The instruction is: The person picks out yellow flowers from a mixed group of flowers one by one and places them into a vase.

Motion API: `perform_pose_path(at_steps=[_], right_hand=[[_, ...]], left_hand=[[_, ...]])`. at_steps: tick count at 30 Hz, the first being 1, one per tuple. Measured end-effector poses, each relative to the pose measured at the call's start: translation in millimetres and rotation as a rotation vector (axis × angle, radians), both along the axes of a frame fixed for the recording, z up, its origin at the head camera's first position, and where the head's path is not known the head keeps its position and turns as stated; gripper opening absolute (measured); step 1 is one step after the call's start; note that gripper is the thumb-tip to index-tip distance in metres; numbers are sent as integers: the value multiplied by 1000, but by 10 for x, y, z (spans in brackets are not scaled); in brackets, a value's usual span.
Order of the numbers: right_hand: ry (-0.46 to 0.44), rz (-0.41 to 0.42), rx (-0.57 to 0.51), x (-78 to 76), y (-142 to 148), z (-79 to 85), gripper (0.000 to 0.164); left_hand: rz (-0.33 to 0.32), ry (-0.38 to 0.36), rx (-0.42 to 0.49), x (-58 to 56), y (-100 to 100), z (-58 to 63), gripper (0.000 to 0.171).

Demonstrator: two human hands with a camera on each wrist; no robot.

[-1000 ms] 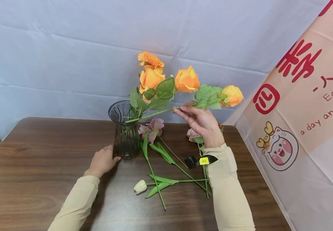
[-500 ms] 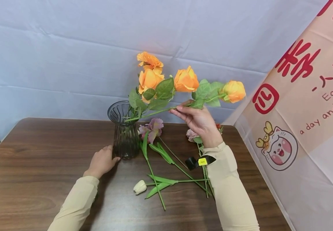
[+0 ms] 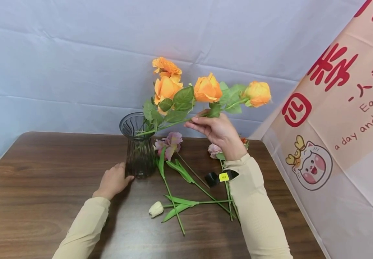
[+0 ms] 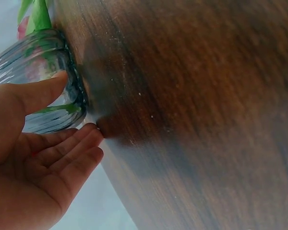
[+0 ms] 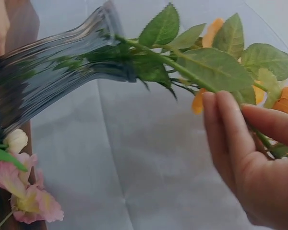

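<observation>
Your right hand pinches the yellow-orange, round artificial rose.
Likely light, springy — hold mid-stem; relaxed left hand touches the ribbed grey-glass vase.

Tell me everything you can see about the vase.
The vase looks like smoky grey, see-through glass, with vertical ribs and a flared round rim. It stands upright on the wood-grained table. Leafy stems reach into it, orange blooms above. The left hand rests by its base, thumb in front; the right hand holds another stem, its end at the mouth.
</observation>
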State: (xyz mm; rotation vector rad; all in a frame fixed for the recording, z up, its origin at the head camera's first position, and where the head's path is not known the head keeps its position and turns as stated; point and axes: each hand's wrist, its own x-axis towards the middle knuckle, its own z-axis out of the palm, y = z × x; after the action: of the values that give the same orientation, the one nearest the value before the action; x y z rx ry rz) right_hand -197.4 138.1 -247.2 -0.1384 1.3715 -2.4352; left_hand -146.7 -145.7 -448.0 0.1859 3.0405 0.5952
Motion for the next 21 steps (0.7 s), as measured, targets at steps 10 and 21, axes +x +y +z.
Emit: perform_pose_path(at_steps=[10, 21], right_hand=[[-22, 46, 135, -53, -90, 86, 21], [48, 27, 282, -37, -153, 91, 16]], left_hand=[[-3, -3, 5, 7, 4, 19, 58], [-4, -4, 0, 5, 15, 18, 58]])
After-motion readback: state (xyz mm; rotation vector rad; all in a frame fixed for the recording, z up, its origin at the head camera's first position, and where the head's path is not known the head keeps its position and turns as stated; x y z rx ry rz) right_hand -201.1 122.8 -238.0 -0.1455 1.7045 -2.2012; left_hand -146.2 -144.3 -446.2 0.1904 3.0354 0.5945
